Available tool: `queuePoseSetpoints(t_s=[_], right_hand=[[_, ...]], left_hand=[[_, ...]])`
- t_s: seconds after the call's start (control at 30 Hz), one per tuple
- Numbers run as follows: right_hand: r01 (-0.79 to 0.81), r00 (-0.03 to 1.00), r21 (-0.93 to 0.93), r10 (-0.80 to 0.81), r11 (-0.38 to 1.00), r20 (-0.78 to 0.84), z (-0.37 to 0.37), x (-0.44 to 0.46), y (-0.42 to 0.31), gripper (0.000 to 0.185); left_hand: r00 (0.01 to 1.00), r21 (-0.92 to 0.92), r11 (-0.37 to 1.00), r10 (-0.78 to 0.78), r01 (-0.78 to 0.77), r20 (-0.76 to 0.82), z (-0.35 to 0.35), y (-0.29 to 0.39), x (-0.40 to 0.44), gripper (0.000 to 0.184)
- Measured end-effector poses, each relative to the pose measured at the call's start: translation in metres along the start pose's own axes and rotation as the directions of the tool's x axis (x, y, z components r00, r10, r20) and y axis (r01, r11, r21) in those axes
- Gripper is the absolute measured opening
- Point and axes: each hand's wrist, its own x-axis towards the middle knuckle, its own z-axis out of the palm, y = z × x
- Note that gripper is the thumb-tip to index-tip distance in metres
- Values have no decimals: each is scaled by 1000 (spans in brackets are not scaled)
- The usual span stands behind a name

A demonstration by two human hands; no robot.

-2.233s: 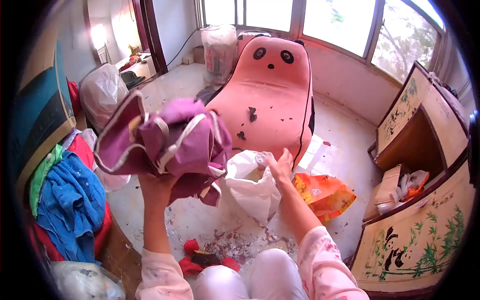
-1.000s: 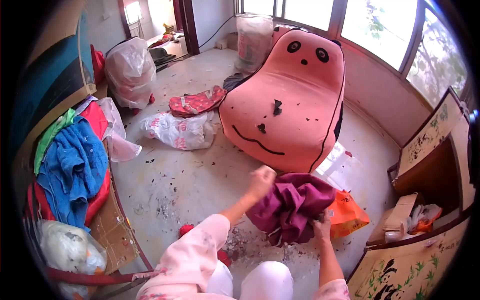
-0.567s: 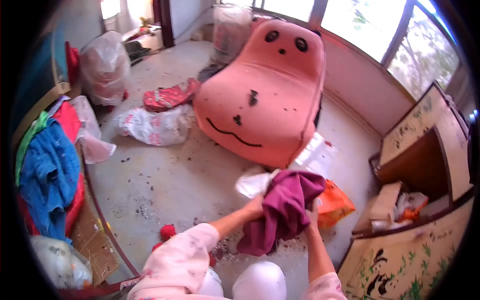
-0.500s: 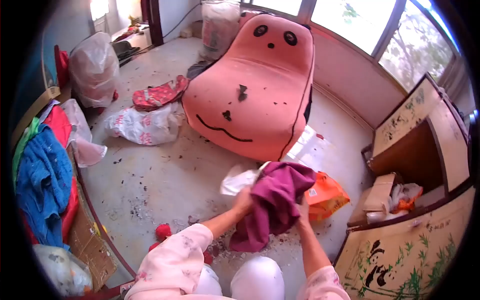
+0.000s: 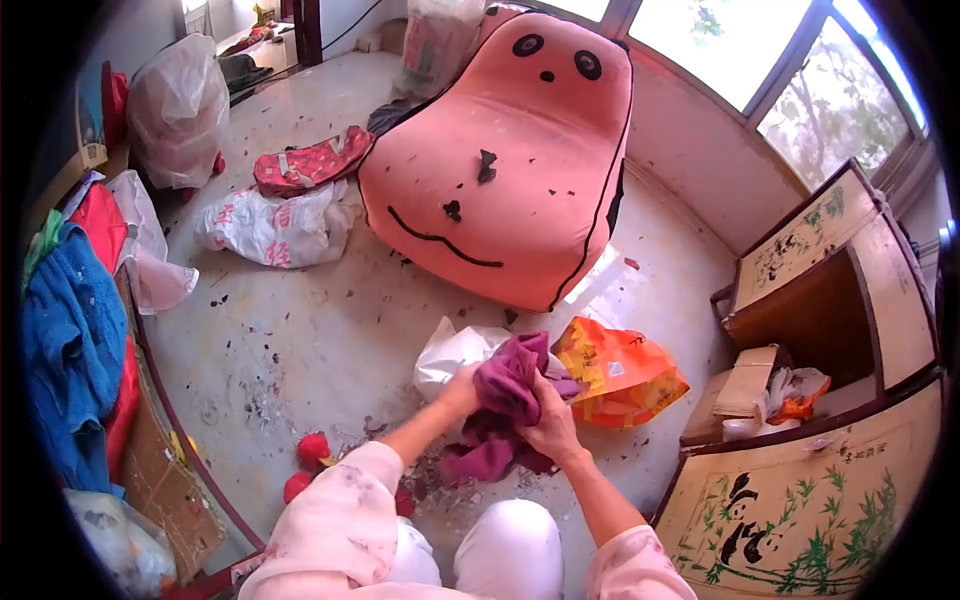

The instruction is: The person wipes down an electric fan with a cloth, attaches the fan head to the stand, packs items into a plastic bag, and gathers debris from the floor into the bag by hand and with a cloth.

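Observation:
A purple cloth (image 5: 508,385), bunched up, is held between my two hands above the floor. My left hand (image 5: 462,390) grips its left side, and my right hand (image 5: 550,425) is closed round its right side. The lower end of the cloth hangs loose in folds. Just behind my left hand lies a white plastic bag (image 5: 455,350). An orange bag (image 5: 620,375) stands on the floor to the right of the cloth.
A pink chair (image 5: 490,190) with a panda face stands ahead. A white bag with red print (image 5: 280,228) and a red patterned bag (image 5: 312,163) lie left of it. At right is a painted wooden cabinet (image 5: 800,500). Blue cloth (image 5: 72,350) hangs at left. Debris litters the floor (image 5: 300,330).
The purple cloth, spread wider before, is now gathered into a smaller bundle. My right hand has moved left and in, nearer my left hand. More of the orange bag shows.

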Motion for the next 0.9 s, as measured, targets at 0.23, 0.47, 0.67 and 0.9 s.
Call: queuePoseSetpoints(t_s=[0.23, 0.47, 0.67, 0.9], right_hand=[[287, 956, -282, -257, 915, 140, 18, -20, 3, 66], [303, 901, -406, -120, 862, 417, 43, -9, -10, 85], [137, 921, -360, 16, 923, 389, 56, 35, -11, 54], [-90, 925, -365, 213, 927, 314, 107, 110, 68, 28]], left_hand=[[983, 93, 982, -154, 164, -105, -57, -6, -35, 38], [939, 638, 762, 126, 116, -321, -50, 7, -29, 13], [884, 508, 796, 449, -327, -134, -44, 51, -51, 5], [903, 542, 776, 424, -321, -71, -48, 68, -90, 39]])
